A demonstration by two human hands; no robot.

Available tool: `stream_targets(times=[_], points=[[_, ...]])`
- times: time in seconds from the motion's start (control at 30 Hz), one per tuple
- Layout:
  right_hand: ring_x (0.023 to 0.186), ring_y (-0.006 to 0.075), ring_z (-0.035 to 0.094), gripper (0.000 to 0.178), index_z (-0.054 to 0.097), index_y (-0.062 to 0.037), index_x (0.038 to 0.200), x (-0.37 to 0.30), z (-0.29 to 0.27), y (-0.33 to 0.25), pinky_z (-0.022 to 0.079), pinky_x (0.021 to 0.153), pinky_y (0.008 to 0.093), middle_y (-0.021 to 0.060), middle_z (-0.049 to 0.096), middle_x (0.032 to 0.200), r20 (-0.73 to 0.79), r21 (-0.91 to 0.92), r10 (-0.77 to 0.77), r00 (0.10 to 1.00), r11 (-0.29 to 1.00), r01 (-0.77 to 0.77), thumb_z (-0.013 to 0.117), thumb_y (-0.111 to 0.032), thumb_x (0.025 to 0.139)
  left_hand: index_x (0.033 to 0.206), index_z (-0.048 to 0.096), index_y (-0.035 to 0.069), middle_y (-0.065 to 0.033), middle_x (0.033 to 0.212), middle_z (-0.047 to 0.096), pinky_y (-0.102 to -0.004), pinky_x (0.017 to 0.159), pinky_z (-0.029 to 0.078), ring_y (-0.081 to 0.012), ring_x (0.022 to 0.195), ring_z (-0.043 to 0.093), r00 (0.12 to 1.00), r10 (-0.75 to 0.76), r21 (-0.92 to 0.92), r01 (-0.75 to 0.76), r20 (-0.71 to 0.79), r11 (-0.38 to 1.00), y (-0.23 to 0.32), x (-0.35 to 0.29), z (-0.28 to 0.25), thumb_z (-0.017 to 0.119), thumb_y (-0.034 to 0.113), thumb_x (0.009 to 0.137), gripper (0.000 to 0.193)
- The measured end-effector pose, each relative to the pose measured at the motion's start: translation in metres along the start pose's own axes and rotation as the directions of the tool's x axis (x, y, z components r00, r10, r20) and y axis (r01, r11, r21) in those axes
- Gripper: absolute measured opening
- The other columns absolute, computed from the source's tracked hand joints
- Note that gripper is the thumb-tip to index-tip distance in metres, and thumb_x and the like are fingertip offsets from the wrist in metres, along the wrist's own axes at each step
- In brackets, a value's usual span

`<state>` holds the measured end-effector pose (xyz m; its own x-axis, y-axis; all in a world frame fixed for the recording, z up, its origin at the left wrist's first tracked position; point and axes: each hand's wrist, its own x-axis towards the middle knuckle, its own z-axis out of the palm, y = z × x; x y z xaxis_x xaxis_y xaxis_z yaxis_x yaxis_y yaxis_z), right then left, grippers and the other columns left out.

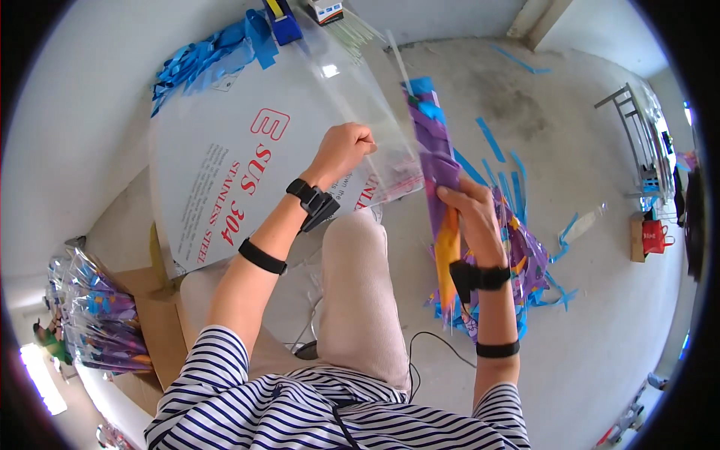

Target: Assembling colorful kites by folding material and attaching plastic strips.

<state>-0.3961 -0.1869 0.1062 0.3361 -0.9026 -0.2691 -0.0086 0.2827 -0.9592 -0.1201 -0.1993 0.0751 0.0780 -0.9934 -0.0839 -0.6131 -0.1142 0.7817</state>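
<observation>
My right hand (474,208) is wrapped round a long, narrow bundle of folded printed sheet (433,142), purple with blue and orange parts. The bundle stands lengthwise over the floor, and a thin pale stick (397,54) projects from its far end. Closed in a pinch, my left hand (349,151) is above the steel-coloured tabletop (225,142), left of the bundle. Whatever those fingers hold, if anything, I cannot make out. Clear plastic sleeves (352,90) lie along the table's right side, beside and beyond that hand.
Blue strips (202,60), a blue tape dispenser (283,22) and pale sticks (349,34) lie at the table's far side. Purple and blue sheets (529,251) are heaped on the floor at right. A cardboard box (161,319) with wrapped bundles (101,315) stands at left. A dark cable (442,341) crosses the floor.
</observation>
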Motion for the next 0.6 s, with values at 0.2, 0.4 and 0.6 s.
stream_targets(times=[0.2,0.4,0.6], points=[[0.068,0.0105,0.058,0.015,0.07,0.0064,0.086,0.057,0.029,0.014,0.047,0.061,0.0311,-0.0008,0.061,0.077,0.173,-0.047,-0.075,0.982,0.995,0.084,0.072,-0.008,0.087,0.082,0.068,-0.001,-0.0153,0.071,0.065,-0.0363,0.064,0.049,-0.0239,0.064,0.063,0.993,0.058,-0.015,-0.06,-0.099,0.998,-0.002,-0.015,-0.005,0.074,0.015,0.084,0.017],[0.071,0.0293,0.066,0.013,0.074,-0.0008,0.095,0.082,0.031,0.015,0.051,0.065,0.0331,0.0156,0.068,0.084,0.178,0.101,0.058,0.982,0.992,-0.076,0.074,-0.002,0.082,0.087,0.063,0.001,-0.0045,0.077,0.068,-0.028,0.065,0.051,-0.0133,0.068,0.063,0.956,-0.119,-0.126,0.088,-0.266,0.988,-0.008,-0.029,-0.007,0.081,0.026,0.083,0.03],[0.059,0.0287,0.054,0.02,0.073,-0.0018,0.094,0.067,0.025,0.017,0.043,0.056,0.035,0.0133,0.052,0.067,0.453,-0.407,-0.753,0.477,0.301,0.862,0.069,0.001,0.074,0.099,0.056,0.006,-0.0074,0.083,0.069,-0.028,0.065,0.054,-0.0142,0.069,0.065,0.923,-0.343,-0.867,0.31,0.176,0.39,-0.017,-0.056,0.034,0.075,0.028,0.09,0.03]])
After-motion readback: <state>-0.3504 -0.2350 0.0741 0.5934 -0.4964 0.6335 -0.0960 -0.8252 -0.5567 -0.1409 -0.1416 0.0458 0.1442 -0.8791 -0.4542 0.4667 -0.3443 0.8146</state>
